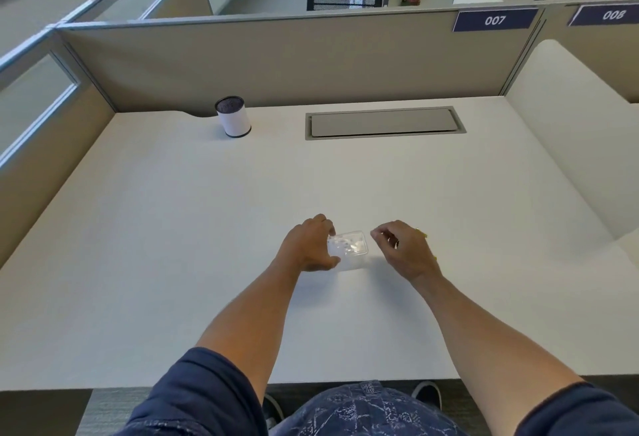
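A small clear plastic box [351,249] with tiny pale items inside stands on the white desk [173,245], near the middle front. My left hand [309,245] grips the box from its left side, fingers and thumb curled round it. My right hand [403,249] hovers just right of the box with its fingertips pinched together near the box's upper right corner. Whether the pinch holds something small is too fine to tell.
A white cylindrical cup with a dark rim [233,117] stands at the back left. A grey cable-tray lid [383,123] is set into the desk at the back. Beige partition walls [294,62] enclose the back and left; a white side panel [570,145] rises on the right.
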